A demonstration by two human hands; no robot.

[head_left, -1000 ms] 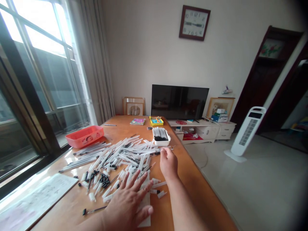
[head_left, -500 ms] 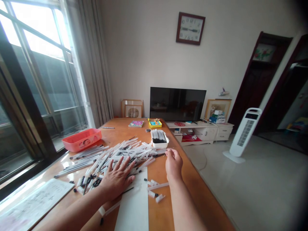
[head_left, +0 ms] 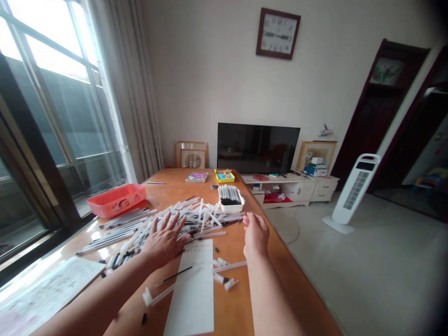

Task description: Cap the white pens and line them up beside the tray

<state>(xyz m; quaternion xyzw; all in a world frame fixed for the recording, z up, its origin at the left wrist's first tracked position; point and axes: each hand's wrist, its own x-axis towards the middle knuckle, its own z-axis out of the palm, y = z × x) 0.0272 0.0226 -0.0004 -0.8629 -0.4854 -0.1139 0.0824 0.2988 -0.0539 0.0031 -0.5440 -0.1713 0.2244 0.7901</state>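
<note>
My left hand (head_left: 165, 239) lies palm down with fingers spread over the near left part of a heap of white translucent pen barrels (head_left: 206, 218), where black pen parts are mixed in. At the heap's right end, my right hand (head_left: 256, 234) is closed, thumb against fingers; whatever it pinches is too small or hidden to make out. Just beyond it stands a white box (head_left: 232, 208) packed with upright-leaning pens. A strip of white paper (head_left: 192, 301) lies between my forearms, with a thin black refill (head_left: 177, 274) across its left edge. Loose clear caps (head_left: 230, 284) lie right of the paper.
A red plastic tray (head_left: 119, 201) stands at the table's left edge, beside the window. Near left is a written-on sheet (head_left: 52, 289). A booklet (head_left: 196, 177) and a yellow box (head_left: 224, 176) lie at the far end. The table's right edge runs beside my right arm.
My left hand has moved slightly left and up. Several barrels at the heap's middle lie at new angles, and more of the paper strip shows. The right hand stays closed, shifted slightly right.
</note>
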